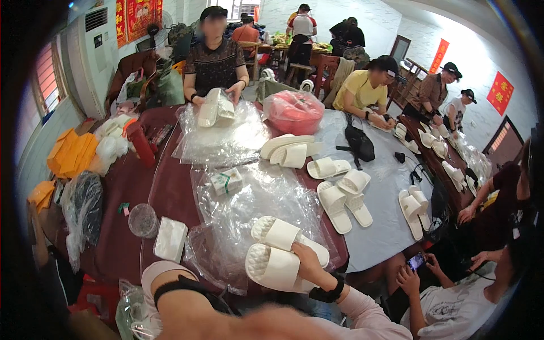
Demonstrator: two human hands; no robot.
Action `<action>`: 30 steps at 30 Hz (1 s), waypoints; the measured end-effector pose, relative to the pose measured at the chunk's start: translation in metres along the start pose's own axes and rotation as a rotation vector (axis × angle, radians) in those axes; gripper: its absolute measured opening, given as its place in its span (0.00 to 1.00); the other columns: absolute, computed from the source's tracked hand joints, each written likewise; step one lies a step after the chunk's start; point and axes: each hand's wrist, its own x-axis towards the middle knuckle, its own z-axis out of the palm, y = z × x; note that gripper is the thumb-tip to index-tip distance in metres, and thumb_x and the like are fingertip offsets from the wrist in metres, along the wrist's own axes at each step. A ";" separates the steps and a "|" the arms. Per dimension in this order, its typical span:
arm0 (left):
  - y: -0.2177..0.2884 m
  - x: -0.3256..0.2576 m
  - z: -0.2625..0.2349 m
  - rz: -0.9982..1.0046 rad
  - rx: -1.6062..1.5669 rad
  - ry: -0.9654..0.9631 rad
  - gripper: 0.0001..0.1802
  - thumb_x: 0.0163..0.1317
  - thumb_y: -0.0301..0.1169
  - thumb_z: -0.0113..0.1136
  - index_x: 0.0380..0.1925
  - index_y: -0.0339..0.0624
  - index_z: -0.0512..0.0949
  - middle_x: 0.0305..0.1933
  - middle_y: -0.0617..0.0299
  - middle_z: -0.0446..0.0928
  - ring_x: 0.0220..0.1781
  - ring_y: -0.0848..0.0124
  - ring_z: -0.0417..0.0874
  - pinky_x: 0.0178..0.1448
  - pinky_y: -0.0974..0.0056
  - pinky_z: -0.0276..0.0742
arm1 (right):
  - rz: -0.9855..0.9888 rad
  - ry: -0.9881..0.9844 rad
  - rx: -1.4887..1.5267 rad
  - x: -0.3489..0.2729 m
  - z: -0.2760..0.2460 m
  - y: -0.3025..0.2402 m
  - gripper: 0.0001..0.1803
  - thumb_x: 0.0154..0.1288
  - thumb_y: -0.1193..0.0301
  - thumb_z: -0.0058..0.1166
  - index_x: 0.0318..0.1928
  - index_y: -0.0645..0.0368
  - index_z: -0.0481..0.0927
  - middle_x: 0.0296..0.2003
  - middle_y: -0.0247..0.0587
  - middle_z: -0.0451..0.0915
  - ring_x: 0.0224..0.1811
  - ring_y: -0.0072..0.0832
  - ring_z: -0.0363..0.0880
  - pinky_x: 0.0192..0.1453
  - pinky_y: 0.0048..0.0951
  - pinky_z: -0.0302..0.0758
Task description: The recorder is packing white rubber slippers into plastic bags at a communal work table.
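Observation:
My right hand (309, 262) lies on a pair of white slide slippers (275, 266) at the near edge of the table, fingers closed over the strap side of the nearer one. The second slipper (281, 233) sits just behind it, touching. Both rest on crumpled clear plastic bags (249, 204). A black watch is on my right wrist. My left forearm (192, 303) comes in at the lower left with a black band and a pale cuff; its hand is not visible.
More white slippers (340, 198) lie across the table, with a small green-and-white box (226, 181), a white block (171, 239) and a clear round lid (143, 220). A person opposite holds slippers (215, 107). Others sit at the right; one holds a phone (416, 261).

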 end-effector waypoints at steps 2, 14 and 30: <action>-0.004 -0.001 0.003 0.102 0.084 0.032 0.20 0.67 0.45 0.45 0.53 0.49 0.74 0.60 0.39 0.66 0.60 0.43 0.65 0.66 0.46 0.58 | 0.031 -0.009 0.005 -0.004 -0.001 0.001 0.13 0.49 0.74 0.57 0.37 0.61 0.72 0.35 0.53 0.75 0.40 0.54 0.73 0.42 0.45 0.70; -0.035 -0.025 0.058 1.223 1.137 0.329 0.22 0.65 0.46 0.48 0.54 0.49 0.74 0.62 0.45 0.66 0.63 0.46 0.63 0.67 0.45 0.54 | 0.080 0.273 0.420 -0.011 -0.026 -0.003 0.19 0.55 0.76 0.59 0.49 0.65 0.76 0.43 0.41 0.79 0.47 0.27 0.76 0.51 0.27 0.71; -0.212 -0.260 0.054 -1.000 1.373 -0.335 0.21 0.56 0.36 0.58 0.51 0.44 0.74 0.59 0.55 0.70 0.60 0.56 0.68 0.60 0.49 0.65 | 0.194 -0.288 0.425 -0.088 -0.069 0.014 0.20 0.56 0.70 0.59 0.50 0.61 0.75 0.41 0.40 0.79 0.44 0.27 0.77 0.50 0.27 0.71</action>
